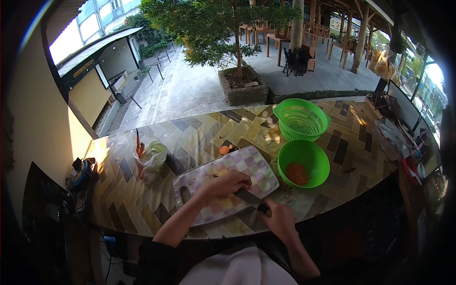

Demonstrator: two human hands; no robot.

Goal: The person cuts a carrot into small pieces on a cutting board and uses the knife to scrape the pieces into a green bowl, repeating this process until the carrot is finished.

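Observation:
My right hand (pixel 280 219) is closed round the dark handle of a knife (pixel 248 196), whose blade points left over the checkered cutting board (pixel 204 214). Right by the blade, my left hand (pixel 227 183) is closed with its fingers curled down on the board. What lies under those fingers is hidden. Past the board's far edge lies an orange carrot end (pixel 223 149), with small dark scraps beside it. To the right, a green bowl (pixel 319 159) holds finely cut orange bits (pixel 298 174).
A green colander (pixel 294 114) stands behind the bowl. At left, a plastic bag (pixel 155 156) lies with thin carrots (pixel 139 147) beside it. Bagged goods (pixel 396 135) crowd the right end of the tiled counter (pixel 128 204). A cable reel-like item (pixel 78 173) sits far left.

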